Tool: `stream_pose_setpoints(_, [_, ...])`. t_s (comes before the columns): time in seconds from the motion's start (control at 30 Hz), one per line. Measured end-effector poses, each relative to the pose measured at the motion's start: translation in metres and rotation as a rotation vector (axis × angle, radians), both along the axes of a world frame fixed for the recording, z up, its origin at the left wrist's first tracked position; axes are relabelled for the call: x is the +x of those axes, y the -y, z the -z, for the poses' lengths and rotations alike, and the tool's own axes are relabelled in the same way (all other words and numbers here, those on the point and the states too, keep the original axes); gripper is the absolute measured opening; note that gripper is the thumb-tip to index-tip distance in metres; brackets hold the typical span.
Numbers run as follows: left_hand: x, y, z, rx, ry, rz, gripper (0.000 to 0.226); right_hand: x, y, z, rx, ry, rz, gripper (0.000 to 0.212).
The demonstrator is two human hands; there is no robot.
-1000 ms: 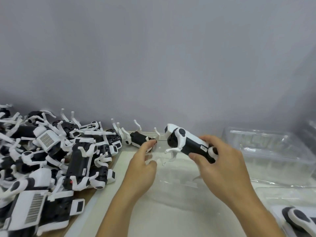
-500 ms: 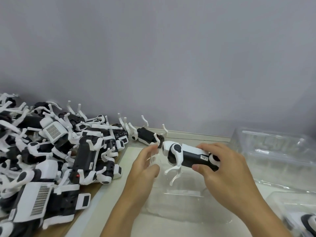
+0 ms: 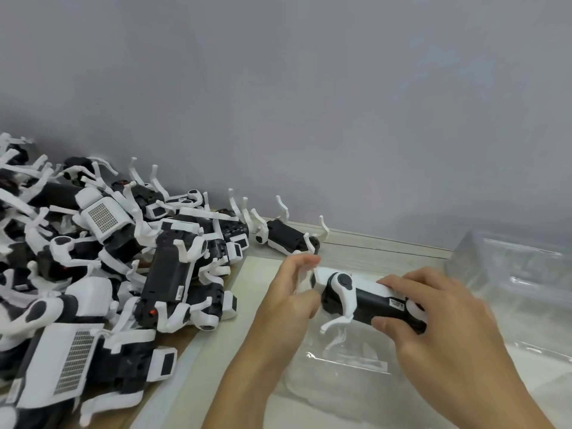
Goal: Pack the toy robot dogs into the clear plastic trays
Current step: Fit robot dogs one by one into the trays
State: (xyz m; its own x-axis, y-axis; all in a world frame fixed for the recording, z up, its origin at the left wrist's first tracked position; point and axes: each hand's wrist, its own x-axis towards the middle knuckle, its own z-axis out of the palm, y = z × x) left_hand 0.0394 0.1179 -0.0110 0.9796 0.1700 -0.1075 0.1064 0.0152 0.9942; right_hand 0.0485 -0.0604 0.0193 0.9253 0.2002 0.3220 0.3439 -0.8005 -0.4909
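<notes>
A black-and-white toy robot dog (image 3: 362,297) lies on its side just above a clear plastic tray (image 3: 346,376) on the table. My right hand (image 3: 433,329) grips the dog's rear half, thumb under the body and fingers over the top. My left hand (image 3: 288,301) pinches a white leg at the dog's front end. One white leg sticks down toward the tray. A big heap of the same toy dogs (image 3: 102,274) covers the table's left side. One more dog (image 3: 288,238) lies on its back by the wall.
A grey wall (image 3: 309,103) runs along the back of the table. A stack of clear trays (image 3: 520,267) stands at the right, close to my right hand. A pale mat (image 3: 235,335) lies under the tray, its left edge beside the heap.
The dog has come down from mid-air toward the tray, carried by my right hand. My left hand has moved right and closed on the dog's front leg. The camera has tilted.
</notes>
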Motion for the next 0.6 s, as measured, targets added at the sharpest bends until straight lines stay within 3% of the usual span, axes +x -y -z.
stream_pose_setpoints(0.23, [0.003, -0.003, -0.004, -0.107, 0.014, -0.035, 0.046, -0.001, -0.001, -0.004, 0.017, -0.008, -0.007, 0.052])
stream_pose_setpoints(0.37, [0.002, 0.003, -0.008, -0.003, 0.006, -0.106, 0.033, 0.000, 0.000, -0.001, -0.002, -0.009, -0.020, 0.032])
stream_pose_setpoints(0.6, [0.002, 0.004, -0.010, 0.025, -0.024, -0.153, 0.016, -0.002, -0.001, -0.001, -0.136, 0.001, 0.014, 0.022])
